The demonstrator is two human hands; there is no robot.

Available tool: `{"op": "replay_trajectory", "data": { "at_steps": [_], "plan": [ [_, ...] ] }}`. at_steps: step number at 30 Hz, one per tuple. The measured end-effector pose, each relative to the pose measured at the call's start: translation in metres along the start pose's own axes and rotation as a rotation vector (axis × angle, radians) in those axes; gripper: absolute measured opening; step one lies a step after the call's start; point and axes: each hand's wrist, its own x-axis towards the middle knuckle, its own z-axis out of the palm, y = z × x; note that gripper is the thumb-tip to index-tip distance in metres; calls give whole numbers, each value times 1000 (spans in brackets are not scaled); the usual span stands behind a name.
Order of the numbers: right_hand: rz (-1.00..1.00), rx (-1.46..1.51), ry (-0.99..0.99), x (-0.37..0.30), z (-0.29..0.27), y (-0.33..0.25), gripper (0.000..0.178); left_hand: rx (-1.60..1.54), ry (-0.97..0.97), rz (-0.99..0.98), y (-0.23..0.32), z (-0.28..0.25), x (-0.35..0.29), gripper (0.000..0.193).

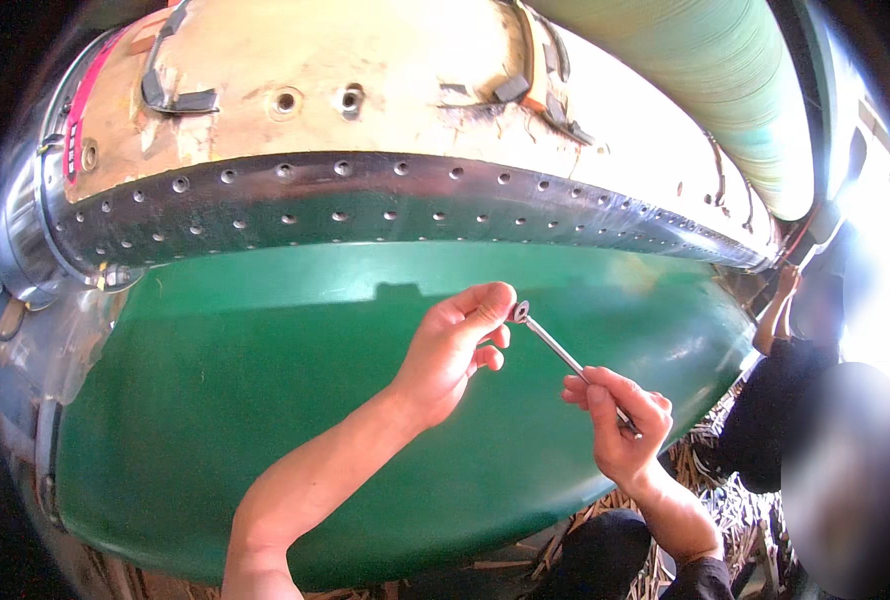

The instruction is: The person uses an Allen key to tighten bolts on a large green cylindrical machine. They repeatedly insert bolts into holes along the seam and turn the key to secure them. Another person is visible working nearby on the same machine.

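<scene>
My left hand (445, 350) is closed in a pinch of thumb and forefinger on a small round metal piece (522, 311), which looks like a washer or bolt head. A slim silver metal rod (557, 346) slants down to the right from that piece, its far end touching it. Around the rod's lower part the fingers of my right hand (625, 425) are wrapped. Both hands hover in front of a smooth green curved surface (315, 400). Whether the small piece is separate from the rod cannot be made out.
Beyond the hands runs a dark curved metal band (265, 195) with rows of holes, below a tan curved body (365, 60). A pale green ribbed cylinder (685, 80) hangs at upper right. Another person (785, 400) crouches at right. Wood scraps (745, 520) cover the floor there.
</scene>
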Motion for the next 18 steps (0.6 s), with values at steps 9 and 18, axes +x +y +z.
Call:
{"op": "replay_trajectory", "data": {
  "at_steps": [9, 18],
  "plan": [
    [55, -134, 25, 22, 26, -70, 17, 70, -94, 120, 41, -16, -15, 31],
    [47, -254, -11, 73, 56, -121, 21, -122, -85, 262, 88, -17, -10, 48]
  ]
}}
